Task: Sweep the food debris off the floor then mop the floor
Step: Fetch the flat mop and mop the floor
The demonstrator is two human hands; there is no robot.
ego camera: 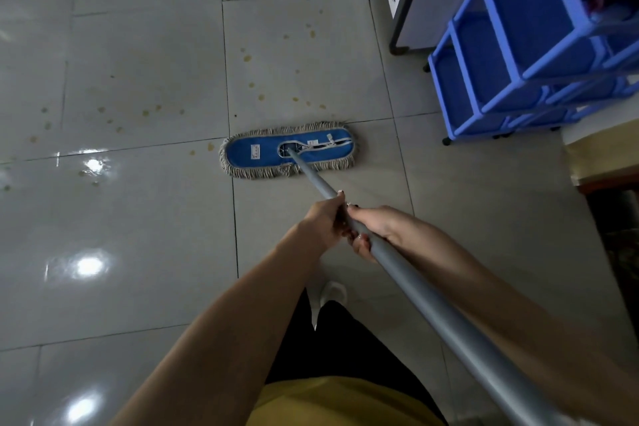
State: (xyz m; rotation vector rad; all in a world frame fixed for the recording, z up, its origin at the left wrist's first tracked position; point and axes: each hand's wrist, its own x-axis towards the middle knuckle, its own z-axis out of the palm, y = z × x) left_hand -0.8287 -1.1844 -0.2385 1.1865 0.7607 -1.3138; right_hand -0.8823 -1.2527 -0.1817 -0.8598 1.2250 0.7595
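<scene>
the glossy tiled floor (138, 252) is spreading under you, a blue shelf rack (518, 55) standing at two o'clock. the grey mop handle (432, 301) is running in from five o'clock; your left hand (325, 218) and right hand (377, 225) are both gripping it side by side. the blue mop head (262, 150) is lying flat at centre, brownish spots (247, 58) dotting tiles from nine to twelve o'clock.

The mop head (288, 150) lies flat on the floor (138, 218) at twelve o'clock from the person. Its pole (415, 282) runs back toward five o'clock. The left hand (325, 218) grips the pole from nine o'clock and the right hand (377, 228) from three. Spots (247, 58) dot the floor from nine to twelve o'clock of the mop head. A shelf rack (518, 55) stands at two o'clock.
</scene>
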